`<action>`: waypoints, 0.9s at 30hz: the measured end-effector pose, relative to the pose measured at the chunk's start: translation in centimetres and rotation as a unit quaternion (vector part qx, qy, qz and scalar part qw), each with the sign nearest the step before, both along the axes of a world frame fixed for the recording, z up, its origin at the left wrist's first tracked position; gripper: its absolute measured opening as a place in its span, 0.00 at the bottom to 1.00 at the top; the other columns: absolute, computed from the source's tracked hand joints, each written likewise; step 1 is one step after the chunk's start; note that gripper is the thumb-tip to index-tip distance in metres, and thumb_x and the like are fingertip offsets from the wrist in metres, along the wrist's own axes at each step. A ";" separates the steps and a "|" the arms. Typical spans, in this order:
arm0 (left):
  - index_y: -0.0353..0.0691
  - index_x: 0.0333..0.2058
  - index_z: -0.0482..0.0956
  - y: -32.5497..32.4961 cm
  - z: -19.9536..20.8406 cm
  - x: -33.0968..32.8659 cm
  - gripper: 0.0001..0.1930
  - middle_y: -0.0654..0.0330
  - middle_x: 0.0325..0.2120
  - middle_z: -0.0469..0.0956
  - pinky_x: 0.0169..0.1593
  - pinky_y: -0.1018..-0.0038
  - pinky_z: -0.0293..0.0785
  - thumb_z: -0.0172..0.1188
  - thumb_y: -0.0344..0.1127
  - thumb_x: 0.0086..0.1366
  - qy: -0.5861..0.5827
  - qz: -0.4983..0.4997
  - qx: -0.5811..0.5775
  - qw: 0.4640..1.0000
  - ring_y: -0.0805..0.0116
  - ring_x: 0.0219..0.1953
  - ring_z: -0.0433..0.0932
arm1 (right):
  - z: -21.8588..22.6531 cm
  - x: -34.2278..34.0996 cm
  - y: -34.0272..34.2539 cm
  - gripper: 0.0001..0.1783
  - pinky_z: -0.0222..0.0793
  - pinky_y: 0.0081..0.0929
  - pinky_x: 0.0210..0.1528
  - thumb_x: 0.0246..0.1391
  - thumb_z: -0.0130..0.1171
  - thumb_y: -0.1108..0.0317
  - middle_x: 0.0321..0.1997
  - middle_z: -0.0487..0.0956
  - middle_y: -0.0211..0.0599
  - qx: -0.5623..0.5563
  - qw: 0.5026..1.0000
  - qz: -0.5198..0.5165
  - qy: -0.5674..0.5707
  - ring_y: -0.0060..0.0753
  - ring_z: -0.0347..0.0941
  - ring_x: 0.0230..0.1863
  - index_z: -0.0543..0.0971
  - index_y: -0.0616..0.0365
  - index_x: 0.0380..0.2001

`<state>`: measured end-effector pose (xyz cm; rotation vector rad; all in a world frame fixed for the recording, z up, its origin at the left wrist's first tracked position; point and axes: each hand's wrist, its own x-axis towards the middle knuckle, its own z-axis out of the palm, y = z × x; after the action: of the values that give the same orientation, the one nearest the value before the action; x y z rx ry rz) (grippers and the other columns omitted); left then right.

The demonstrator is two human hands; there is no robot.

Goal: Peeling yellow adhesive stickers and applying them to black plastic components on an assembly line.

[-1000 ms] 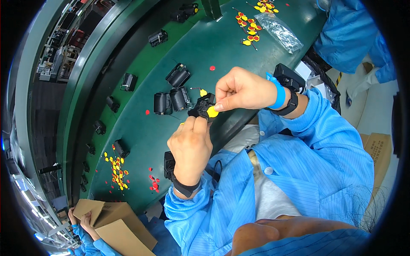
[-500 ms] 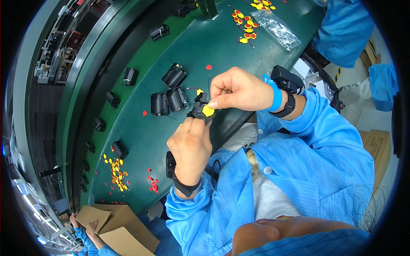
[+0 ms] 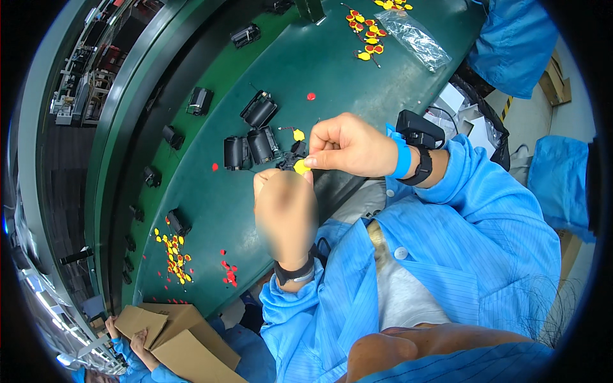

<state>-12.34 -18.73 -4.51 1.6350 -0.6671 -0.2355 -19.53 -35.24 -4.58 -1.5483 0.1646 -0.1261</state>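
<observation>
My left hand (image 3: 284, 214), partly blurred, is closed around a small black plastic part (image 3: 292, 155), most of which its fingers hide. Between thumb and forefinger, my right hand (image 3: 354, 145) pinches a round yellow disc (image 3: 301, 166) against that part. Just beyond them lies a yellow disc with a thin wire (image 3: 298, 135). To its left, black plastic housings sit close together on the green table: one housing (image 3: 237, 153), a second housing (image 3: 261, 145) beside it, and a third housing (image 3: 259, 110) farther back.
A green conveyor (image 3: 214, 76) carrying several black housings runs along the left. Red-and-yellow wired discs (image 3: 172, 255) lie at the near left, with red scraps (image 3: 229, 276) beside them. A clear plastic bag (image 3: 415, 41) lies far right. Another person's hands hold a cardboard box (image 3: 185, 332).
My left hand has turned, and both hands have shifted slightly with the black part and yellow disc. The housings on the conveyor have moved slightly toward the far right.
</observation>
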 end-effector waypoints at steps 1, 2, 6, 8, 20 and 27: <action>0.30 0.23 0.74 -0.1 0.0 0.0 0.10 0.62 0.28 0.67 0.26 0.82 0.59 0.68 0.25 0.51 0.001 -0.002 0.000 1.000 0.78 0.25 0.64 | -0.1 -0.1 0.1 0.06 0.64 0.13 0.29 0.54 0.60 0.71 0.26 0.77 0.28 -0.003 1.000 -0.006 -0.004 0.11 0.68 0.28 0.75 0.63 0.28; 0.31 0.21 0.72 -0.3 -0.1 0.0 0.10 0.63 0.29 0.65 0.29 0.82 0.58 0.67 0.24 0.51 0.020 -0.005 -0.014 1.000 0.78 0.28 0.62 | -0.3 -0.2 0.1 0.06 0.64 0.13 0.29 0.54 0.60 0.71 0.26 0.77 0.28 -0.003 1.000 -0.008 -0.003 0.11 0.68 0.28 0.75 0.63 0.28; 0.32 0.20 0.69 0.5 -0.8 0.2 0.11 0.64 0.29 0.63 0.34 0.83 0.57 0.66 0.22 0.50 0.026 0.007 -0.059 0.998 0.77 0.31 0.61 | -0.8 0.2 1.0 0.06 0.66 0.14 0.30 0.54 0.59 0.71 0.27 0.77 0.29 0.015 1.000 0.010 -0.002 0.13 0.69 0.29 0.75 0.63 0.29; 0.32 0.20 0.70 0.5 -1.2 0.1 0.11 0.64 0.30 0.63 0.35 0.83 0.57 0.65 0.21 0.50 0.020 0.010 -0.075 0.997 0.76 0.32 0.61 | -0.9 0.3 1.1 0.06 0.67 0.14 0.30 0.55 0.59 0.71 0.26 0.77 0.28 0.013 1.000 0.008 0.005 0.13 0.70 0.29 0.74 0.63 0.29; 0.32 0.22 0.72 1.5 -2.2 0.3 0.08 0.61 0.31 0.67 0.38 0.81 0.61 0.65 0.21 0.49 -0.037 -0.028 -0.061 0.997 0.74 0.34 0.65 | -0.3 1.8 0.4 0.10 0.70 0.20 0.35 0.45 0.65 0.69 0.40 0.72 0.39 -0.121 0.979 0.068 -0.147 0.25 0.70 0.37 0.74 0.63 0.24; 0.31 0.25 0.76 2.9 -2.4 1.5 0.07 0.61 0.30 0.68 0.40 0.78 0.63 0.66 0.20 0.47 -0.055 -0.041 -0.024 0.997 0.72 0.35 0.67 | -1.6 3.1 2.1 0.13 0.64 0.24 0.34 0.42 0.65 0.75 0.34 0.72 0.38 -0.107 0.981 0.043 -0.154 0.28 0.68 0.33 0.69 0.63 0.18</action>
<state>-10.87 -15.79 -6.92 1.5849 -0.8193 -0.1886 -16.45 -33.13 -6.22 -1.7246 -0.1662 -0.3209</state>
